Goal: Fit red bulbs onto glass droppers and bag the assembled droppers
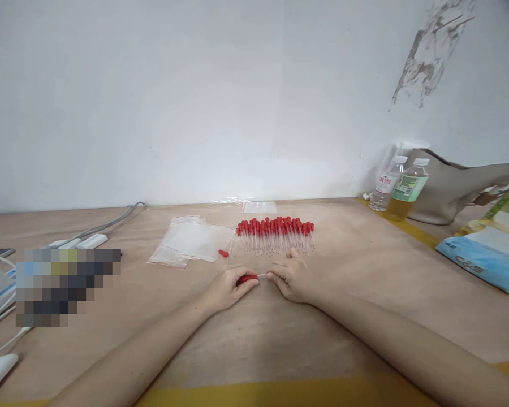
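My left hand [229, 289] is closed around a red rubber dropper bulb [248, 278], part of which the fingers hide. From the bulb's right end a thin clear dropper tube [262, 276] runs across to my right hand [296, 280], whose fingers pinch it. Just beyond my hands, many droppers [275, 227] lie side by side in a row, red bulbs toward the wall and clear tubes toward me. One loose red bulb [223, 253] rests to the left of that row, by the clear plastic bags [186, 240].
Another small bag [259, 207] lies near the wall. At the right stand two bottles [385, 183] [408, 189], a grey bag-like object [436, 192] and a blue tissue pack [477, 263]. Cables [110, 224] and a blurred-out patch [63, 288] occupy the left of the wooden table [254, 345].
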A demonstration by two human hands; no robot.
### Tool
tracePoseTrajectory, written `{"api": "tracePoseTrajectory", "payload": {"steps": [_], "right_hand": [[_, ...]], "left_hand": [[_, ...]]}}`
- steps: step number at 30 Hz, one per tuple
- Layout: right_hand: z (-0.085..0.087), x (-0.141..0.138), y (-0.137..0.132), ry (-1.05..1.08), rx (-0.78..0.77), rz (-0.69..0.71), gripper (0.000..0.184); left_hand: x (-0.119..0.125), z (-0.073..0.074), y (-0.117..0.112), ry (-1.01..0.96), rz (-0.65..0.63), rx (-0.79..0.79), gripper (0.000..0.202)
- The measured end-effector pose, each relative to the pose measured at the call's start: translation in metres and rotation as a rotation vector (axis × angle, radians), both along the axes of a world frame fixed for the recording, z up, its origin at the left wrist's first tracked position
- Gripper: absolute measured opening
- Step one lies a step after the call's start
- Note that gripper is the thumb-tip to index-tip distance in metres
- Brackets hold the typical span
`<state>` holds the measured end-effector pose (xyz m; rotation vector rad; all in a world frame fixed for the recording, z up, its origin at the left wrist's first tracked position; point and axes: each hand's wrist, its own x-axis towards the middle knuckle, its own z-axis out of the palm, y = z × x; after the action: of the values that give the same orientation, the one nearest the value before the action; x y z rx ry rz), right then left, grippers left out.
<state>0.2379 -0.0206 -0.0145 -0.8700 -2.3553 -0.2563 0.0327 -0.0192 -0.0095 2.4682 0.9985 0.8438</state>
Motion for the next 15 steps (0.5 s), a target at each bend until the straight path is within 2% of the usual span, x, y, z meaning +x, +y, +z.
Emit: {"api": "tracePoseTrajectory", "payload": {"steps": [8, 15], "right_hand": [[0.0028, -0.0025, -0.0001, -0.042, -0.094, -0.037, 0.027], [0.0034, 0.003, -0.0007, -0.018, -0.124, -0.014, 0.027]], "left_hand": [[0.0011, 0.0021, 0.0022, 0.0, 0.001, 0.081, 0.018], [-0.0015, 0.0027, 0.0038, -0.015, -0.008, 0.037, 0.016]]}}
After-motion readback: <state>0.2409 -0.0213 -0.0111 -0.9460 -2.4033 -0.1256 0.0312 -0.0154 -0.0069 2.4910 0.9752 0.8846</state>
